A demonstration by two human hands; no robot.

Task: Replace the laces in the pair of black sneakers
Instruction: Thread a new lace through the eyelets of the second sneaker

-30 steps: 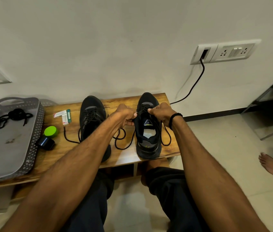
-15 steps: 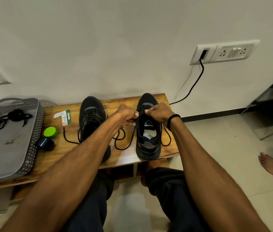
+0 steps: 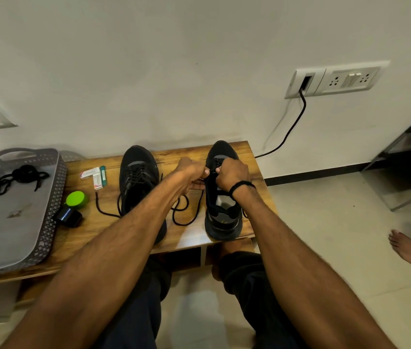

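Left hand: the left hand (image 3: 190,173) is at the 9 o'clock side of the sneaker's (image 3: 222,217) upper, with its fingers curled and its thumb tip pressed on the lace (image 3: 213,169).
Right hand: the right hand (image 3: 232,173) is at the 3 o'clock side of the same upper. Its fingers are curled in and pinch the lace where it meets the left thumb. A black wristband (image 3: 241,185) circles the wrist.
Sneaker: it is black and stands upright on the bench (image 3: 86,230), toe at 12 o'clock toward the wall and heel at 6 o'clock by the front edge. The tongue and insole show behind the hands.
Lace: it is black, and a short stretch shows between the two hands. Loose loops lie on the bench at the sneaker's 8 o'clock, between the two shoes.
Other sneaker: the other sneaker (image 3: 137,177) stands at 9 o'clock of the first and parallel to it. Lacing crosses its upper, a loose end trails on the bench at its 8 o'clock, and the left forearm hides its heel.
Tray: a grey perforated tray (image 3: 58,187) sits at the bench's 9 o'clock end, with a bundle of black laces (image 3: 10,177) toward its 11 o'clock corner.
Small things: between the tray and the other sneaker lie some small boxes (image 3: 95,175), a green cap (image 3: 75,199) and, just beside it at 7 o'clock, a black cylinder (image 3: 68,217).
Wall: a socket plate (image 3: 335,80) is at 2 o'clock, and a black cable (image 3: 290,132) drops from it toward the bench.
Floor: a bare foot (image 3: 408,248) shows at 4 o'clock, by the frame edge.
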